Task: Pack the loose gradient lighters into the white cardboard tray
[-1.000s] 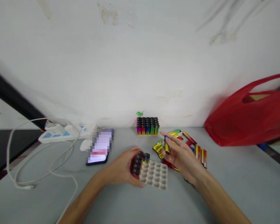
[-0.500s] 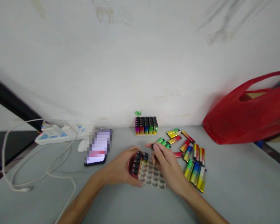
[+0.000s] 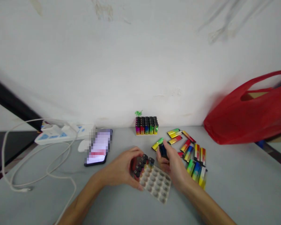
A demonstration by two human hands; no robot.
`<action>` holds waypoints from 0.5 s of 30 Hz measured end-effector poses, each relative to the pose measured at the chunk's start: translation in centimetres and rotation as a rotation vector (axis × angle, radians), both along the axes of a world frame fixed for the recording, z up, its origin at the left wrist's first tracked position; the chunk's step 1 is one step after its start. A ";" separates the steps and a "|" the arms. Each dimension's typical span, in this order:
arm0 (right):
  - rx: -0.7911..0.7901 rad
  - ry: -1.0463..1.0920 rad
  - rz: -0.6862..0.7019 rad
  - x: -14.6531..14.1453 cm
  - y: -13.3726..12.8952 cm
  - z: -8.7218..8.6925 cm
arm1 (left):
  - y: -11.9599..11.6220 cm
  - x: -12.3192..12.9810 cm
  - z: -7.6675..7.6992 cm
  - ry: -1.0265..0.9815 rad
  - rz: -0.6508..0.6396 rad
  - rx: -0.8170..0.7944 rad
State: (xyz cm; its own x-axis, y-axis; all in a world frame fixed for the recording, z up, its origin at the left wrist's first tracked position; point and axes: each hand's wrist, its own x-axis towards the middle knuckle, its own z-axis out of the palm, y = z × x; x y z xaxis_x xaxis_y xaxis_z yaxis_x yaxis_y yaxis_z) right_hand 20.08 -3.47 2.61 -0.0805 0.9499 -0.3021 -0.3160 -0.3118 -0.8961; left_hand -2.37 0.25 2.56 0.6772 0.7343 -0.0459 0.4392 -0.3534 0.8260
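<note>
My left hand wraps round the outer row of lighters in a pale tray, thumb at the near side and fingers at the far side. This tray has rows of round hollows. Several black-topped lighters stand along its left edge, and one more lighter stands beside that row. Just right of the tray, my right hand is closed on a dark blue and black lighter, partly hidden by the fingers. A green and yellow lighter lies beyond that hand.
Several loose metallic lighters lie on the grey table at right. A full block of lighters stands by the wall. A phone, power strip and white cable are at left, a red bag at right.
My right hand has tilted back, bringing the dark lighter into view between its fingers. The tray has turned, its right end swinging nearer to me, with my left hand still round it.
</note>
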 end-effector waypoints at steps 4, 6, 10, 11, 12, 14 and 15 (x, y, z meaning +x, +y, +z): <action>0.004 0.098 0.085 0.0 0.0 -0.3 | -0.1 0.1 0.0 -0.012 0.001 -0.005; 0.030 0.108 0.077 0.0 -0.1 -0.3 | -0.2 0.1 0.1 -0.006 0.003 -0.005; 0.140 0.046 0.044 -0.1 -0.4 0.2 | -0.3 0.1 0.1 0.010 0.019 0.002; 0.155 0.037 0.047 0.0 -0.5 0.3 | -0.4 0.0 0.1 0.009 0.023 -0.001; 0.162 0.036 0.050 0.0 -0.6 0.4 | -0.4 0.0 0.0 0.008 0.025 -0.006; 0.161 0.040 0.051 0.1 -0.6 0.6 | -0.4 -0.1 -0.1 0.005 0.025 -0.015; 0.158 0.043 0.062 0.1 -0.6 0.7 | -0.4 -0.1 -0.1 0.005 0.023 -0.016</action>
State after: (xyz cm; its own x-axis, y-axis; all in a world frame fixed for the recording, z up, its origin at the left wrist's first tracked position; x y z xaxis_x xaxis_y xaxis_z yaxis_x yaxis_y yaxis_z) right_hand 20.22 -4.09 3.27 -0.1498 0.9781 -0.1444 -0.3396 -0.1881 -0.9216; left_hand -2.49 -0.17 2.49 0.6599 0.7488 -0.0612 0.4508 -0.3295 0.8296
